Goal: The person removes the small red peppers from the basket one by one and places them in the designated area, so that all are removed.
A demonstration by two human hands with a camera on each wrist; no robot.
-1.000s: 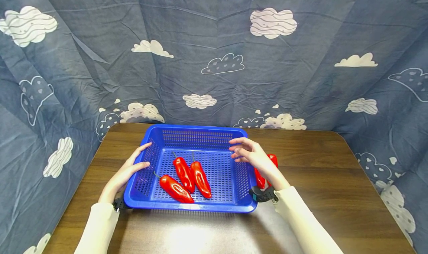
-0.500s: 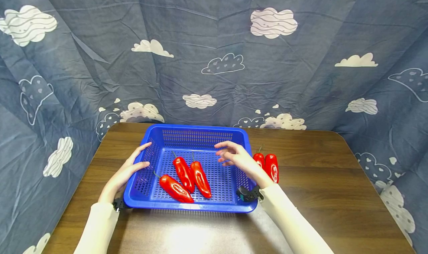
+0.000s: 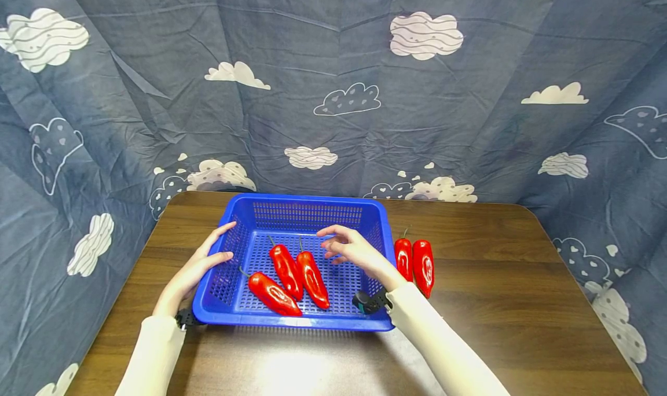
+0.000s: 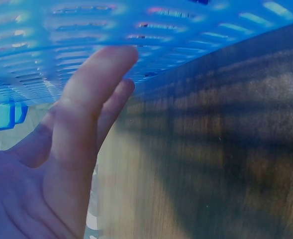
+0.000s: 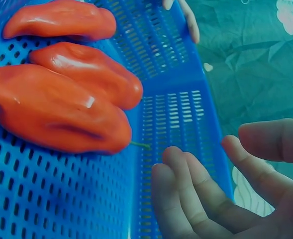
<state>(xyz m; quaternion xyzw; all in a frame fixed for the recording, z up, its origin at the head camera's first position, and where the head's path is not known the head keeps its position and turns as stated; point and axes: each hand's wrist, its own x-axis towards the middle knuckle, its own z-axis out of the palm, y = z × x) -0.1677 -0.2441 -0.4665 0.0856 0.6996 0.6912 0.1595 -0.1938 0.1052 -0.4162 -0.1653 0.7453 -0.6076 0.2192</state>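
Note:
A blue plastic basket [image 3: 297, 322] with slotted walls stands on the table. My left hand [image 3: 194, 271] holds its left side, index finger and thumb reaching over the rim, other fingers [image 4: 116, 107] outside under the wall. Inside lie three red peppers: one slanting at the front left [image 3: 273, 294], one in the middle [image 3: 286, 271] and one on the right [image 3: 312, 280]. Over the basket's right half hovers my right hand [image 3: 355, 252], fingers loosely bent, holding nothing. In the right wrist view its fingertips are apart from the nearest pepper [image 5: 61, 112] and its green stem.
Two more red peppers, a stemmed one [image 3: 403, 260] and another [image 3: 424, 267], lie side by side on the wooden table [image 3: 500, 292], just right of the basket. A dark curtain [image 3: 344, 135] with cloud prints hangs behind and around the table.
My right hand has moved left, from the basket's right wall toward the peppers inside, uncovering the two peppers on the table. The left hand and basket have stayed put.

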